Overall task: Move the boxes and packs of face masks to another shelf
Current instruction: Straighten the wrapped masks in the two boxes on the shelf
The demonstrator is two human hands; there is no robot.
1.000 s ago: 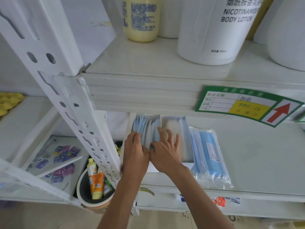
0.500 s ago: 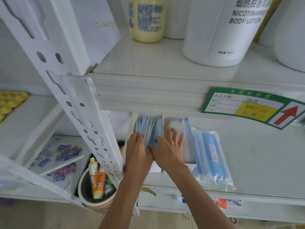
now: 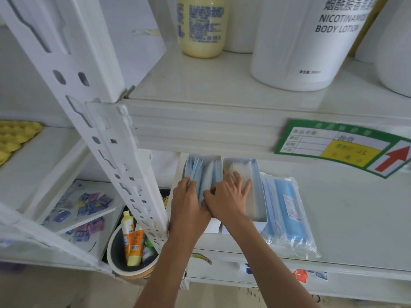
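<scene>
Two open boxes (image 3: 222, 192) of masks stand side by side on the lower shelf (image 3: 355, 218), a pack (image 3: 287, 210) just beside them on the right. The left hand (image 3: 189, 203) is curled onto the masks in the left box; the right hand (image 3: 226, 196) lies spread, fingers straight, across both boxes. The boxes are best gripped by their outer walls and drawn out level, so that no masks spill. The box backs are hidden under the upper shelf, and the fingertips cannot be made out among the masks.

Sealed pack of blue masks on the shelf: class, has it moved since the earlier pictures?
No. The sealed pack lies against the right side of the open mask box, exactly as before; only the camera has shifted slightly.
</scene>
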